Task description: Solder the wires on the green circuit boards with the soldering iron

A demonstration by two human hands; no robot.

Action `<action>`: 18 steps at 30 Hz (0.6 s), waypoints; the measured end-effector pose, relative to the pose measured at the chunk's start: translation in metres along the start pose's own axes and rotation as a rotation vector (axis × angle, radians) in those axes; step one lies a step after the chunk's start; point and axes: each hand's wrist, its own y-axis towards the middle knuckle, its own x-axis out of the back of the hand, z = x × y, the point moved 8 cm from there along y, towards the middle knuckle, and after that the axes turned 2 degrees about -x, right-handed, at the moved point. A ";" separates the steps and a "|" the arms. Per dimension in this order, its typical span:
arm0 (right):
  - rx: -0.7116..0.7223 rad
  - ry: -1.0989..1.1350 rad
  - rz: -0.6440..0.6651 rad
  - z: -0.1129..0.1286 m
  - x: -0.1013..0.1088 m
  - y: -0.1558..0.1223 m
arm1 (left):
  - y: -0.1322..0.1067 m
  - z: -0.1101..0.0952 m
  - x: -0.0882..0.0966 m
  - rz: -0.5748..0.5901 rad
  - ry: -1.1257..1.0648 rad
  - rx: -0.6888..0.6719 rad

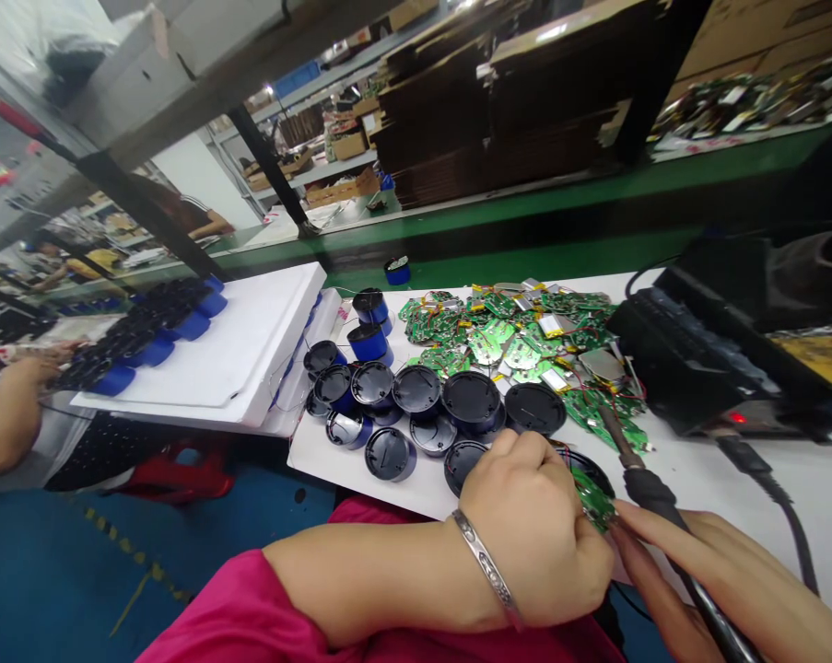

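My left hand [536, 534] is closed in a fist over a green circuit board [595, 502], which it holds above a round black cap [585, 465] at the table's near edge. A silver bracelet sits on that wrist. My right hand [726, 575] grips the handle of a black soldering iron [647, 488], its fingertips touching the board. The iron's tip [609, 424] points away from me toward a heap of green circuit boards [526, 345] with silver batteries and coloured wires.
Several blue-and-black round housings [416, 391] lie open side up left of my hands. A white foam tray [242, 359] carries more housings. A black soldering station [692, 359] stands at the right. Another person's arm [7, 414] shows at far left. A green conveyor [526, 230] runs behind.
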 end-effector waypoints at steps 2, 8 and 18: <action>-0.025 0.001 -0.029 0.001 0.000 -0.003 | 0.000 -0.001 0.000 0.004 0.005 -0.019; -0.092 0.019 -0.149 0.001 0.004 -0.011 | 0.002 -0.002 0.001 0.015 0.024 -0.027; 0.072 0.050 -0.012 0.015 0.007 0.020 | -0.004 -0.003 0.004 0.012 0.010 0.009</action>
